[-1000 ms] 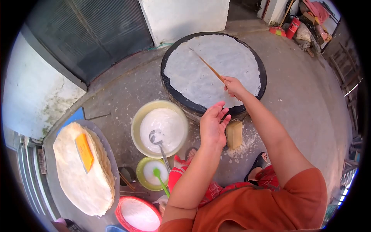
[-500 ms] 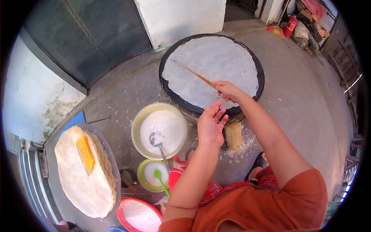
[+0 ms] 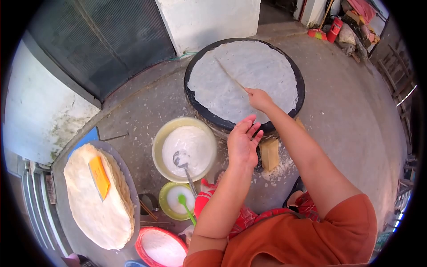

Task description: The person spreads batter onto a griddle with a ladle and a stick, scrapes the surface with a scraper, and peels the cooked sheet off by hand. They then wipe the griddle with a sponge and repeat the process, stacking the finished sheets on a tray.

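Observation:
A thin sheet of pale batter (image 3: 249,66) covers most of the round black griddle (image 3: 299,84). My right hand (image 3: 260,99) is closed round the near end of a thin wooden stick (image 3: 231,76), which lies across the sheet and points to its upper left. Near the griddle's front edge my left hand (image 3: 243,141) is raised palm up, fingers apart and slightly curled, holding nothing.
Left of my left hand are a batter bowl (image 3: 156,153) with a ladle (image 3: 183,163), a green bowl (image 3: 163,209) with a green brush (image 3: 182,200), and a red basin (image 3: 141,249). Farther left, an orange-handled scraper (image 3: 99,175) lies on stacked flatbreads (image 3: 89,218). A wooden block (image 3: 269,155) sits below the griddle.
My right hand has moved slightly up, and the stick's far tip has swung up and to the right over the sheet. My left hand has stayed almost in place.

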`<state>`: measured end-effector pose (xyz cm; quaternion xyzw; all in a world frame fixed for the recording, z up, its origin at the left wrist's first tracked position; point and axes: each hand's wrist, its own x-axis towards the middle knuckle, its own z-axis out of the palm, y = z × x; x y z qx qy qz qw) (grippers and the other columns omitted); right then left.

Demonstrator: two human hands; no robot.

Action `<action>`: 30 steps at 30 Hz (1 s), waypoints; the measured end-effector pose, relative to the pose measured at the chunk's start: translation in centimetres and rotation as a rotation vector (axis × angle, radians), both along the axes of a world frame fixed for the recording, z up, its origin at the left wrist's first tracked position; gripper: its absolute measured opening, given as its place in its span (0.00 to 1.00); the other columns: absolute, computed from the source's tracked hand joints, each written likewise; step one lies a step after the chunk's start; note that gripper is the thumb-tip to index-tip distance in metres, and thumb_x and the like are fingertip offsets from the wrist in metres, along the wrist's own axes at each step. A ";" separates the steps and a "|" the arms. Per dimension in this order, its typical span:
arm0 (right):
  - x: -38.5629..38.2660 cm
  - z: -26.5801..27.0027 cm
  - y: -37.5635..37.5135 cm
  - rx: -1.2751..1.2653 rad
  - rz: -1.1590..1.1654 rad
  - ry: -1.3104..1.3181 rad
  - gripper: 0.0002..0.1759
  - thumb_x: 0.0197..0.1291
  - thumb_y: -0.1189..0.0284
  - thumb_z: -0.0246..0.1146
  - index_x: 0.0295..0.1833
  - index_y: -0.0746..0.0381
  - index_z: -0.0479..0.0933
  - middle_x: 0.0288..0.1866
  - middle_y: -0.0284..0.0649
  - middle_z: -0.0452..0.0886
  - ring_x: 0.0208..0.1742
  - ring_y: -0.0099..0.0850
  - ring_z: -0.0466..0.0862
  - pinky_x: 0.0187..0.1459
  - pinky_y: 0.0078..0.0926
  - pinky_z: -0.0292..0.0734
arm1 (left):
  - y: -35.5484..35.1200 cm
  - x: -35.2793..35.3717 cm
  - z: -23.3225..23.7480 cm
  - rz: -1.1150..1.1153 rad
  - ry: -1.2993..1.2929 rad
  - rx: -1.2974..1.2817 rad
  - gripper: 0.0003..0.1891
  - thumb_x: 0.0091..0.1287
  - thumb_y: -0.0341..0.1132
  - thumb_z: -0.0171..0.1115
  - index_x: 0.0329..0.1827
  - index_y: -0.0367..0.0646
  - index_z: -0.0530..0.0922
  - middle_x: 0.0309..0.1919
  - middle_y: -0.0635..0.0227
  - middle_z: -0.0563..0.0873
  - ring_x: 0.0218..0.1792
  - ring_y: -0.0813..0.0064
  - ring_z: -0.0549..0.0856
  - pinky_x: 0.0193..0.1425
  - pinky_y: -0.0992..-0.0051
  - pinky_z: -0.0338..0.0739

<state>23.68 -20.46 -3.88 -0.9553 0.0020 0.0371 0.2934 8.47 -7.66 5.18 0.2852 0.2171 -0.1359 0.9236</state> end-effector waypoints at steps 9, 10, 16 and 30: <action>-3.2 1.2 -0.5 -0.068 0.182 0.066 0.21 0.59 0.68 0.46 0.59 0.52 0.69 0.43 0.45 0.79 0.37 0.39 0.80 0.37 0.35 0.75 | 0.2 0.2 0.1 0.004 0.015 0.006 0.12 0.60 0.31 0.53 0.46 0.35 0.72 0.43 0.63 0.75 0.43 0.70 0.74 0.46 0.71 0.71; -3.9 1.4 -1.3 -0.068 0.176 0.062 0.21 0.59 0.68 0.46 0.59 0.52 0.69 0.43 0.45 0.79 0.37 0.39 0.80 0.37 0.35 0.75 | 0.2 0.2 0.1 0.006 0.018 0.002 0.13 0.60 0.31 0.54 0.46 0.35 0.72 0.43 0.63 0.75 0.43 0.70 0.75 0.46 0.71 0.71; -9.8 0.8 -5.3 0.981 -0.066 0.524 0.20 0.65 0.69 0.43 0.62 0.54 0.64 0.26 0.33 0.72 0.18 0.18 0.67 0.19 0.15 0.65 | 0.2 -0.1 -0.1 -0.011 0.022 0.012 0.13 0.59 0.31 0.54 0.46 0.34 0.72 0.42 0.64 0.75 0.42 0.70 0.75 0.45 0.72 0.71; -13.4 -0.5 -12.6 1.146 -0.445 0.265 0.21 0.67 0.69 0.40 0.65 0.53 0.59 0.31 0.38 0.77 0.18 0.19 0.68 0.18 0.16 0.67 | 0.2 0.0 -0.3 -0.041 0.038 0.053 0.16 0.58 0.30 0.56 0.47 0.32 0.72 0.43 0.62 0.74 0.44 0.68 0.74 0.47 0.71 0.70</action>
